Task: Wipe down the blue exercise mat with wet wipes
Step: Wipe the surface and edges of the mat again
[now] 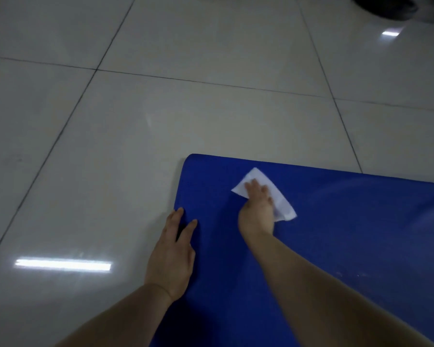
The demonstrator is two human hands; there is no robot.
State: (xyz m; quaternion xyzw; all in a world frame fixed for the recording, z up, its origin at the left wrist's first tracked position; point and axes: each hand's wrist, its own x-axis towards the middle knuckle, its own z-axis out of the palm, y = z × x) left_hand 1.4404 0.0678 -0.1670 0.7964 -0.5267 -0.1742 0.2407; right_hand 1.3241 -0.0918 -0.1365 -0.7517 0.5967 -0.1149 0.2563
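The blue exercise mat [336, 234] lies flat on the tiled floor, filling the lower right of the head view; its far left corner is rounded. A white wet wipe [281, 196] lies spread on the mat near that corner. My right hand [257, 209] presses down on the wipe with its fingers extended over it. My left hand [172, 256] rests flat on the mat's left edge, fingers straight and pointing away from me.
Glossy pale floor tiles [135, 121] with dark grout lines surround the mat on the left and far sides. A dark round object [386, 5] sits at the top right corner of the view.
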